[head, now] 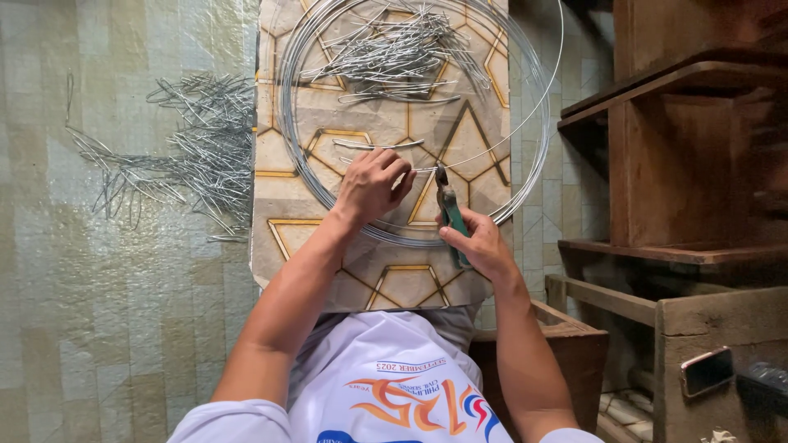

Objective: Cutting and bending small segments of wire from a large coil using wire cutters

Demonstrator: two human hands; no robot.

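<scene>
- Seen from above, a person sits over a patterned mat [287, 246] laid on a pale tiled floor [123, 328].
- The left hand [371, 187] is curled closed, pinching a straightened end of galvanised wire [427, 169] near the middle of the mat.
- The right hand [483, 246] is wrapped around the green handles of a pair of wire cutters [449, 209], whose tip meets the wire just beside the left fingertips.
- The step in hand looks like snipping a short length; the cut seems to call for squeezing the handles while the left hand keeps the wire steady.
- The wire runs from a large loose wire coil [525, 123] that rings the mat's far half.
- Inside the coil, by the far edge, lies a heap of bent wire pieces [394, 49]; a single cut piece [377, 145] lies nearer the hands.
- A second, larger pile of wire pieces [180, 156] lies on the floor off the mat's left edge.
- Wooden shelving [681, 164] stands close on the right, crowding the right elbow.
</scene>
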